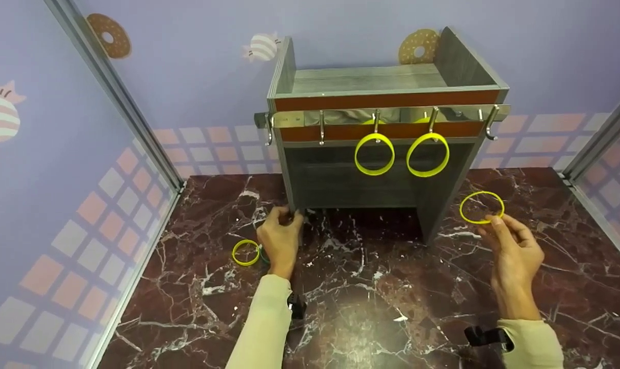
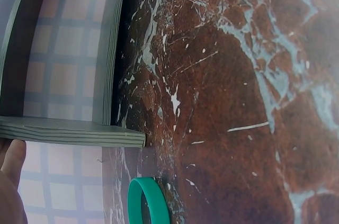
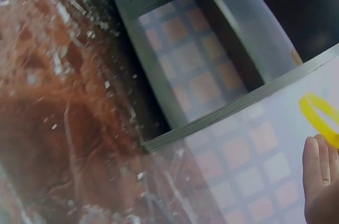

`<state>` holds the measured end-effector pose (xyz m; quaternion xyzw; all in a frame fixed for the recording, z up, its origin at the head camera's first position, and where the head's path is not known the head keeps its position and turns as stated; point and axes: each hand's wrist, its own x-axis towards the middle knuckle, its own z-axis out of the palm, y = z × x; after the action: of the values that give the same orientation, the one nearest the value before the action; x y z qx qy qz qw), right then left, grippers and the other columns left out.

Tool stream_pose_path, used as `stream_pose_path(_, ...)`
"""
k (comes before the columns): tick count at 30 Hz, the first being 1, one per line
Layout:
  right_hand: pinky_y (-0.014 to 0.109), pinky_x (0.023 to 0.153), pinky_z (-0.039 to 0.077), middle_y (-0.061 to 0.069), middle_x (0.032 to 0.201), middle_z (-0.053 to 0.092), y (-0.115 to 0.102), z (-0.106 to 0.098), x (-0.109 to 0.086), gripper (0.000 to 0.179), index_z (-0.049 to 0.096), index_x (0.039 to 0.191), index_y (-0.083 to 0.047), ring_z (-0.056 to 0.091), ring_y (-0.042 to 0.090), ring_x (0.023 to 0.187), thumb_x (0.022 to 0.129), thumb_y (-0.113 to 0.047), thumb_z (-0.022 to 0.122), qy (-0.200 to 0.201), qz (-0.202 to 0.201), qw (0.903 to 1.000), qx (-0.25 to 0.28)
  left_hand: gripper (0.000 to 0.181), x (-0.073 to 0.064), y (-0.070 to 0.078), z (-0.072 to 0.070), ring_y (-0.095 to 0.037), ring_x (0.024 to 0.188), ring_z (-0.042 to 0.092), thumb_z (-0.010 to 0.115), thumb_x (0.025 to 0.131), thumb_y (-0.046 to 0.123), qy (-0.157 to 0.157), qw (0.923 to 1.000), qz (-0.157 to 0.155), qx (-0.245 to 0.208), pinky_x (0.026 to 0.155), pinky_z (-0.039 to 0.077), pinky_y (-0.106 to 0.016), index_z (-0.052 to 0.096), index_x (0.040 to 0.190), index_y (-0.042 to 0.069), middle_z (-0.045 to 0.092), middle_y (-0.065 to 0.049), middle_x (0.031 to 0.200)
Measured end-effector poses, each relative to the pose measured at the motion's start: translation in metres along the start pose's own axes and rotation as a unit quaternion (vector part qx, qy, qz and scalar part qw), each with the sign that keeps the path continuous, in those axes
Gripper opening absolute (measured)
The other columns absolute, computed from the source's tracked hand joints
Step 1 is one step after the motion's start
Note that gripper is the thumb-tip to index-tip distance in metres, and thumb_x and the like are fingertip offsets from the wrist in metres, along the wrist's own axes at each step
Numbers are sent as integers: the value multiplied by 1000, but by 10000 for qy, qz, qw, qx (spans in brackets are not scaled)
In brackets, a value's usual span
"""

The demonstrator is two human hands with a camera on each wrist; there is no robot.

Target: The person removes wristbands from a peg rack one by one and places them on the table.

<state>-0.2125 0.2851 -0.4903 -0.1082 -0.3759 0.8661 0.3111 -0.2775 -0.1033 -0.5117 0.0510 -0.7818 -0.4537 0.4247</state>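
My right hand (image 1: 517,256) pinches a thin yellow wristband (image 1: 482,207) at its lower edge, held to the right of a grey wooden shelf (image 1: 353,177). In the right wrist view, that band (image 3: 320,115) shows beside the fingers. My left hand (image 1: 279,236) grips the front edge of the shelf's left side panel, low down; the left wrist view shows only part of it against the panel (image 2: 74,131). Two yellow wristbands, one (image 1: 358,161) left and one (image 1: 411,165) right, hang from hooks on the shelf's metal rail (image 1: 335,117).
Beside my left wrist, another yellow wristband (image 1: 234,254) lies on the dark red marbled table (image 1: 351,318). A green wristband (image 2: 154,200) lies by it, mostly hidden in the head view. Other hooks (image 1: 321,128) stick out of the rail. Patterned walls (image 1: 197,66) enclose the back and sides.
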Motion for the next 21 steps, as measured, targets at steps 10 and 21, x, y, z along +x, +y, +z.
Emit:
stream_pose_path(10,32,76,63,15,93,77,16,-21,5,14,71,106,6,77,21,78,93,7,76,174,689,9948,-728,11,-2,-1,0,-27,67,74,85,78,3,-115,9997,-35,-197,66,59,-49,77,85,3,77,-9,78)
stream_pose_path(21,32,76,63,13,89,78,29,-37,6,10,72,103,5,78,19,76,94,7,75,323,1200,9868,-1041,12,-2,-2,0,-27,66,74,86,76,3,-36,9999,21,-142,65,59,-49,76,83,3,77,-9,78)
